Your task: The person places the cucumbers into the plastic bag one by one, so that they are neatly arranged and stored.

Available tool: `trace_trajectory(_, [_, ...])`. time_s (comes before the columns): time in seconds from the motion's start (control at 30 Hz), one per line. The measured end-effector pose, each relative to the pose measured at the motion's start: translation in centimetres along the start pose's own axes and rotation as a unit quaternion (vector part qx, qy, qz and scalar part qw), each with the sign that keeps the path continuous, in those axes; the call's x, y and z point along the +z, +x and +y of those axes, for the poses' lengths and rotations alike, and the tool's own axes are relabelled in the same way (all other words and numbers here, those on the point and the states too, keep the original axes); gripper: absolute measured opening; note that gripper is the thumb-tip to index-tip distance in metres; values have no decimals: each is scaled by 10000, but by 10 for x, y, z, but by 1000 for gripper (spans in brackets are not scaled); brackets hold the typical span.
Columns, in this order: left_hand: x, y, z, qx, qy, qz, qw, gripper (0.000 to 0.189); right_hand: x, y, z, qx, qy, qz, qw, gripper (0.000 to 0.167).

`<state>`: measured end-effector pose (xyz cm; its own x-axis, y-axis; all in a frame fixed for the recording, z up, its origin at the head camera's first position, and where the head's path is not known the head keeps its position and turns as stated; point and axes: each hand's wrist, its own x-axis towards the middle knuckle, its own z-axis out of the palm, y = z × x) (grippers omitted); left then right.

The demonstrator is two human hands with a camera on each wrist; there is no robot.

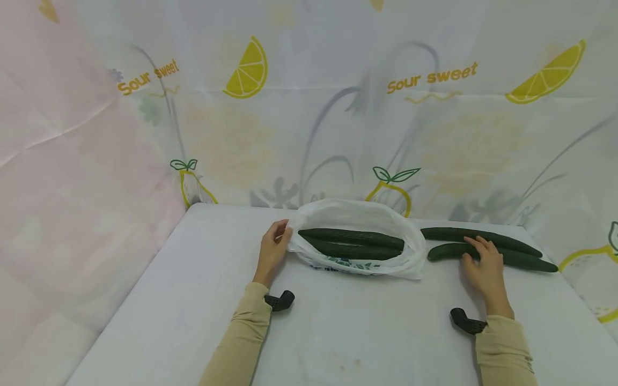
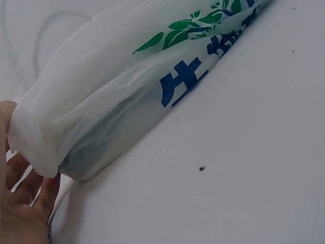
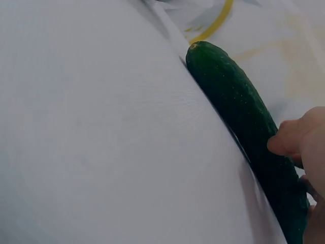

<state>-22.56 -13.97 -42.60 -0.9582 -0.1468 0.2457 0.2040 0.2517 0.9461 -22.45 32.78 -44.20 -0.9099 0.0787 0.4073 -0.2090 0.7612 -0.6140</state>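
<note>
A white plastic bag (image 1: 412, 257) with green and blue print lies on its side, its mouth facing me. Inside are two dark green cucumbers (image 1: 354, 236). My left hand (image 1: 273, 251) pinches the bag's left edge; in the left wrist view the fingers are partly behind the film. To the right of the bag lie two more long cucumbers, a far one (image 1: 439, 234) and a near one (image 1: 526, 261). My right hand (image 1: 486, 272) grips the near one from above, thumb on its near side. In the right wrist view a cucumber (image 3: 228, 96) runs under the thumb, the other fingers partly hidden.
All this lies on a white-covered table (image 1: 367, 332). A printed cloth backdrop (image 1: 314, 134) with lemon pictures stands behind, and more cloth hangs at the left. Each wrist carries a small black camera mount, one on the left (image 1: 280, 301) and one on the right (image 1: 465, 321).
</note>
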Motion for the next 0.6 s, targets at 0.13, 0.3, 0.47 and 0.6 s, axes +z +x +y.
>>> trace_trajectory(0.13, [0,0,0,-2,-39,-34,10000,33,-1,-2,4,3,-96,106,9999,34])
trace_trajectory(0.3, [0,0,1,-6,-74,-48,10000,34,-1,-3,5,20,-103,135,9999,33])
trace_trajectory(0.47, [0,0,1,-32,-71,-41,10000,34,0,-3,8,75,-99,204,9997,38])
trace_trajectory(0.6, [0,0,1,2,-55,-22,10000,33,2,-3,10,63,-161,394,9991,42])
